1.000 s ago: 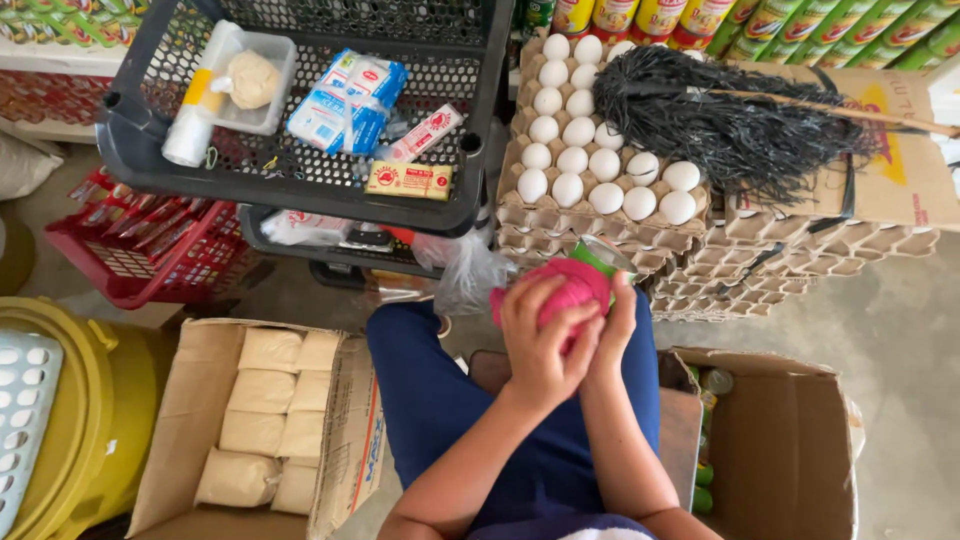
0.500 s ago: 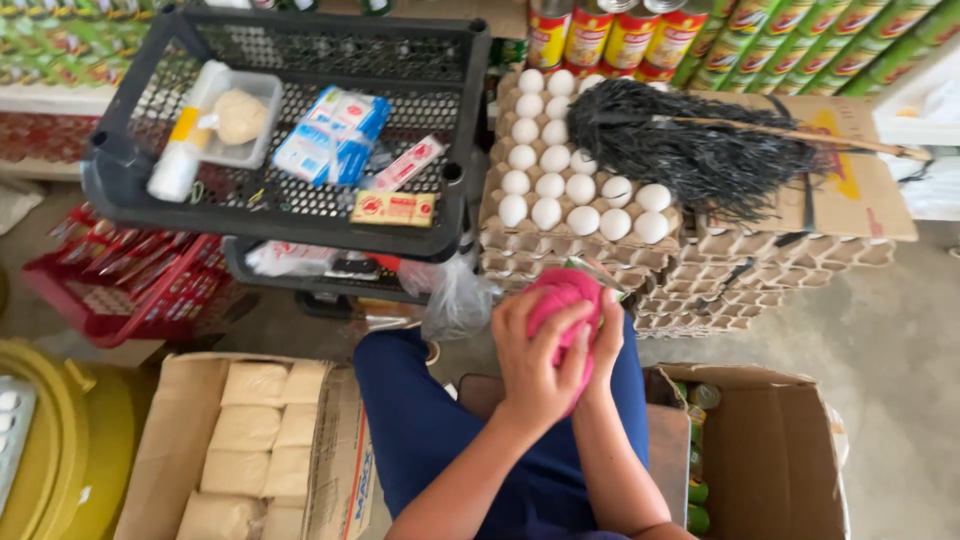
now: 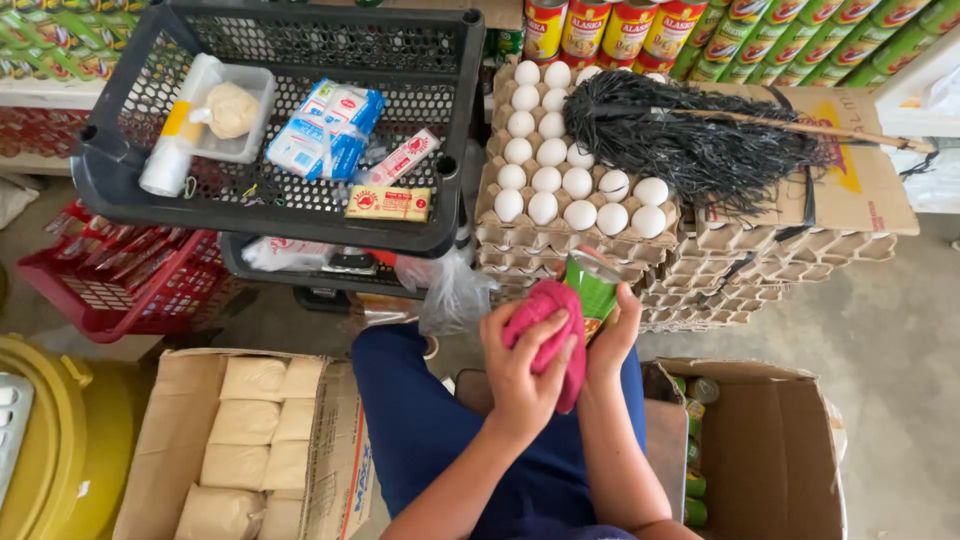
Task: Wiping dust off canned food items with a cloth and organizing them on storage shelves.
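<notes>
My right hand (image 3: 614, 338) grips a green can (image 3: 592, 287) from the right side, held above my lap. Its silver top rim shows at the upper edge. My left hand (image 3: 520, 372) presses a pink cloth (image 3: 552, 322) against the can's left side, and the cloth hangs down over my fingers. Both hands meet in front of stacked trays of white eggs (image 3: 560, 180). My legs in dark blue trousers (image 3: 430, 430) lie below.
A black feather duster (image 3: 690, 135) lies across the egg trays. A black mesh rack (image 3: 290, 200) holds packets and a tub. An open carton (image 3: 760, 450) with green cans stands at my right, a carton of beige packs (image 3: 250, 430) at my left, a red basket (image 3: 110, 285) beyond.
The pink cloth, which covered the can half a second ago, has slid to its left side, so the green can and its rim show again. Both hands stay on it.
</notes>
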